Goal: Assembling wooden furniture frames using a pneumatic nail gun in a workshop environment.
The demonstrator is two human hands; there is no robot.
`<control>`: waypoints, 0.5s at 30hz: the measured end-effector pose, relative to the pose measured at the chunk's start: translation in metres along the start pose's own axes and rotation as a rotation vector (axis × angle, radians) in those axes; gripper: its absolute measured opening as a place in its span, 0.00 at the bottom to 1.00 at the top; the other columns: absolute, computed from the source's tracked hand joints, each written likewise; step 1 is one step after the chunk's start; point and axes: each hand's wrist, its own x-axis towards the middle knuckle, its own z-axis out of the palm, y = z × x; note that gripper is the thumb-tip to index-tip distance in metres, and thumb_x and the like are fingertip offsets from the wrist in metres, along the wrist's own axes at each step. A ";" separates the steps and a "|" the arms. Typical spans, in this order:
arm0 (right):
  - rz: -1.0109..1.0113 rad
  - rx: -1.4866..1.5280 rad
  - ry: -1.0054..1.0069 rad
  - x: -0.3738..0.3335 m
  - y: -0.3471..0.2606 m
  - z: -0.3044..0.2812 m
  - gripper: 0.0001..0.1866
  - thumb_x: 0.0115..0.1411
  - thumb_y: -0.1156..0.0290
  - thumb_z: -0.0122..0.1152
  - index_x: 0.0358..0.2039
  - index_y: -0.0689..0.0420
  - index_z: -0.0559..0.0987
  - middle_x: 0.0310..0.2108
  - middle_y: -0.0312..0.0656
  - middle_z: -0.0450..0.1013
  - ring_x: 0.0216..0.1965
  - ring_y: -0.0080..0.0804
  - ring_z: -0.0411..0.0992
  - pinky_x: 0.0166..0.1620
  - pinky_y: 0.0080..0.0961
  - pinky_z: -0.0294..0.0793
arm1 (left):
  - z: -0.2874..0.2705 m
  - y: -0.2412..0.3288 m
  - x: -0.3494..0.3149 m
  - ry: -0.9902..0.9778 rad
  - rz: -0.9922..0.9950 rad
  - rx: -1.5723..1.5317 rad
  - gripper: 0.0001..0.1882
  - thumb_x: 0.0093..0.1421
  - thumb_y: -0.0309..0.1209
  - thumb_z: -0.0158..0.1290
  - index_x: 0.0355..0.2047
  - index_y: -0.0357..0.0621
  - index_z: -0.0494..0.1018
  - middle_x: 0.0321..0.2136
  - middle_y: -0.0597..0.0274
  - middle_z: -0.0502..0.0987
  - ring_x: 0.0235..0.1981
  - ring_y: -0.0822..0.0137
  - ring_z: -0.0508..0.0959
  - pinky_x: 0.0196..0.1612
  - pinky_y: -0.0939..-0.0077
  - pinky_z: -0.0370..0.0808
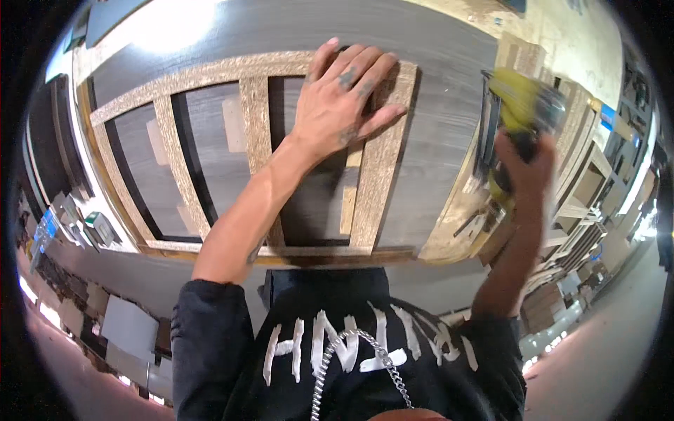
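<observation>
A ladder-like frame of particle board strips [254,119] lies on a grey wood-grain panel [446,133]. My left hand [344,98] rests on the frame's far rail near its right corner. Its thumb points right and its fingers reach over the rail, stretched and slightly apart; a dark spot shows by the fingertips. Off the frame's right side, my right hand [528,165] grips a yellow-green nail gun [516,98] by its handle. Motion smears this tool, and its long dark magazine [487,133] shows on the left. The nail gun is apart from the frame.
Small light wood pieces [234,125] lie between the frame's crosspieces. At the right edge of the bench stand boards and a wooden rack [586,182]. Stacked panels [130,326] and scraps are on the floor at lower left. A small green-and-white box [102,228] sits left of the bench.
</observation>
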 end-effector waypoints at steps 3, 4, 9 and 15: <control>0.251 0.364 -0.144 -0.023 -0.018 -0.032 0.20 0.55 0.63 0.69 0.44 0.62 0.77 0.26 0.37 0.73 0.24 0.24 0.68 0.30 0.20 0.68 | 0.012 0.002 -0.002 0.025 -0.039 -0.074 0.39 0.56 0.54 0.60 0.60 0.43 0.64 0.52 0.60 0.74 0.56 0.61 0.71 0.67 0.55 0.53; 0.257 0.350 -0.152 -0.020 -0.019 -0.028 0.20 0.55 0.63 0.69 0.44 0.62 0.77 0.26 0.37 0.73 0.24 0.24 0.68 0.30 0.20 0.68 | 0.011 0.000 -0.004 -0.051 -0.085 -0.060 0.48 0.54 0.56 0.60 0.64 0.40 0.55 0.54 0.60 0.74 0.56 0.60 0.72 0.69 0.54 0.51; -0.278 -0.461 -0.292 -0.018 -0.023 0.004 0.28 0.47 0.62 0.79 0.46 0.62 0.78 0.36 0.44 0.80 0.34 0.28 0.79 0.38 0.27 0.80 | 0.015 -0.007 -0.011 -0.002 -0.122 -0.173 0.54 0.53 0.54 0.62 0.67 0.39 0.44 0.56 0.60 0.74 0.56 0.58 0.74 0.69 0.52 0.50; -0.416 -0.572 -0.319 -0.013 0.014 0.004 0.49 0.35 0.67 0.83 0.59 0.60 0.67 0.53 0.48 0.69 0.51 0.43 0.68 0.53 0.37 0.70 | 0.016 -0.006 -0.010 0.032 -0.103 -0.229 0.50 0.53 0.50 0.63 0.65 0.39 0.49 0.55 0.59 0.74 0.56 0.59 0.74 0.66 0.51 0.57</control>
